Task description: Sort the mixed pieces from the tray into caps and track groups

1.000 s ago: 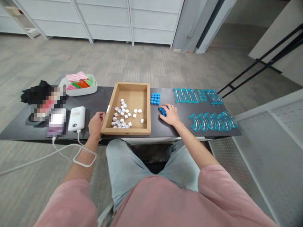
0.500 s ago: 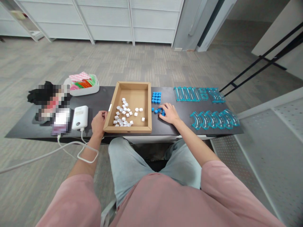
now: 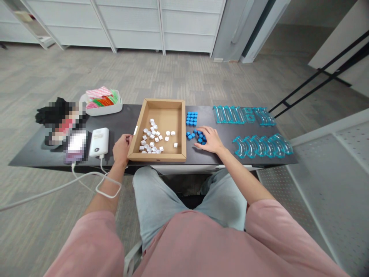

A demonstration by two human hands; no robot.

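Note:
My right hand (image 3: 211, 139) rests on the dark table with fingers apart and curved around several loose blue blocks (image 3: 200, 141). Its palm hides part of the pile. Just behind them, more blue blocks (image 3: 191, 119) stand in a neat square group. My left hand (image 3: 122, 147) is closed, its fingers curled against the left wall of a shallow cardboard box (image 3: 157, 157). Whether those fingers hold anything is hidden. Many small white blocks (image 3: 151, 145) lie scattered inside the box, mostly in its left and front part.
Clear teal-edged straight pieces (image 3: 229, 114) and curved pieces (image 3: 261, 147) lie in rows on the right of the table (image 3: 127, 119). A white power bank (image 3: 98, 142) with cables sits at left, near a white basket (image 3: 105, 110) of colourful packets and a blurred phone.
My right hand has shifted slightly right, its fingers spread wider, and more loose blue blocks show beside it. My left hand stays at the box. The whole view has moved a little.

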